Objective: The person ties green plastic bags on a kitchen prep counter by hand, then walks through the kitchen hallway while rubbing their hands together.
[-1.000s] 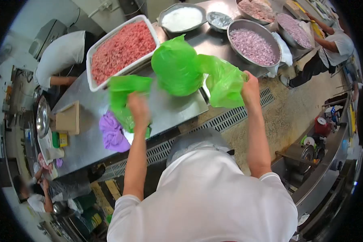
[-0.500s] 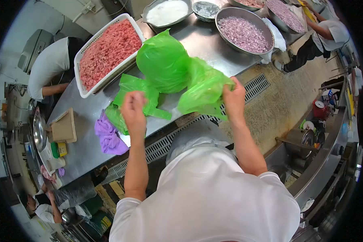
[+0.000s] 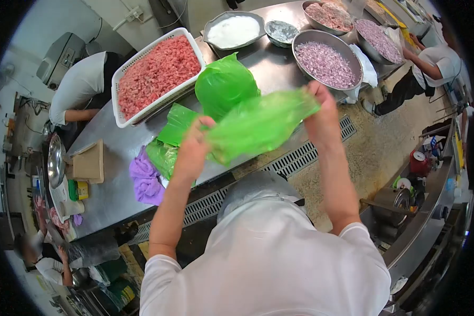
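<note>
- Left hand (image 3: 196,139) shifted from over the flat green sheets (image 3: 178,124) to the left end of the loose green bag (image 3: 263,126); grip there too blurred to tell.
- Bag went from hanging off the right hand (image 3: 321,105) to spread sideways between both hands.
- Right hand came nearer the bowl of purple chopped bits (image 3: 351,55) than half a second before.
- Lower-left co-worker's hand (image 3: 40,204) went up, away from the other.

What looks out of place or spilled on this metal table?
Perhaps the purple cloth: it lies bunched up near the edge of the table, beside crumpled green plastic, rather than folded away. I can't see any clear spill.
</note>
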Demonstrator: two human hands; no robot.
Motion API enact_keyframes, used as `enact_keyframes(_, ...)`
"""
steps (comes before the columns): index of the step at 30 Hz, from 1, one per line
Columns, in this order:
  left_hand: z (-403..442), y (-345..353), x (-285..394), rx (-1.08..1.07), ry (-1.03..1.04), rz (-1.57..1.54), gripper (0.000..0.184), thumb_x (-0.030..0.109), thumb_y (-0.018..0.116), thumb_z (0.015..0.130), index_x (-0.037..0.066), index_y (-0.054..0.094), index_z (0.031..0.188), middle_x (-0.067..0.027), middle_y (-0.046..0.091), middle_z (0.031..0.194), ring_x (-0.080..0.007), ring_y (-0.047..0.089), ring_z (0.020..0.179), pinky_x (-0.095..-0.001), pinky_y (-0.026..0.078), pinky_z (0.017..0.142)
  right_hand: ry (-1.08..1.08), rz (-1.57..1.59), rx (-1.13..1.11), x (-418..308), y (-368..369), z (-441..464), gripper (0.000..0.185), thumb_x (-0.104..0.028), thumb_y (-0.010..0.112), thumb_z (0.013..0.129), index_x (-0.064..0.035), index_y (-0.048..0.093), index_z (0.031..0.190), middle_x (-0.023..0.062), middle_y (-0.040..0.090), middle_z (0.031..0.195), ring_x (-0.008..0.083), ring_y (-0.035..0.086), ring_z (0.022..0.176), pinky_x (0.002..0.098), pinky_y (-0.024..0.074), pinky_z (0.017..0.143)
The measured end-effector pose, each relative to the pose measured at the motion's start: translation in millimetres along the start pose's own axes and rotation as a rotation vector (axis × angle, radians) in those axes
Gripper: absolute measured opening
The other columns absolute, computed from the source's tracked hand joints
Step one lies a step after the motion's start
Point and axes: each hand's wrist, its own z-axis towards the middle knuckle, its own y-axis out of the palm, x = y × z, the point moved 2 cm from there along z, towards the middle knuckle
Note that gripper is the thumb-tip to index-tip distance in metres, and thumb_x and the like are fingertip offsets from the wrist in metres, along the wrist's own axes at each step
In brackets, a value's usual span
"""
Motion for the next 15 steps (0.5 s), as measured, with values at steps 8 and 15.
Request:
enact_keyframes(8,40.2,-32.3,117.7,-0.319,0.728,0.147,0.018,0.012,0.062,0.085,0.001,0.062,0.100,-0.0077,0.066,0.095,-0.0183,0.064,0.089,-0.0342,0.049,0.076,-0.248,0.057,-0.687,-90.9,69.4,57.8,0.030,-0.019,0.073,0.087,-0.0094,0.045,0.080,-0.0013,0.051,0.073,0.0095,0.056,0.070,0.0261,0.0443,0.059)
enact_keyframes(15,126.1,-48.4,67.8,0.025,0.743,0.774,0.027,0.013,0.061,0.080,-0.001,0.067,0.102,-0.0112,0.070,0.090,-0.0171,0.061,0.082,-0.0323,0.047,0.071,-0.507,-1.420,-0.862,32.1,50.0,106.4,0.021,-0.009,0.067,0.074,-0.0027,0.051,0.086,0.0143,0.056,0.084,0.0340,0.057,0.078,0.0424,0.0475,0.071)
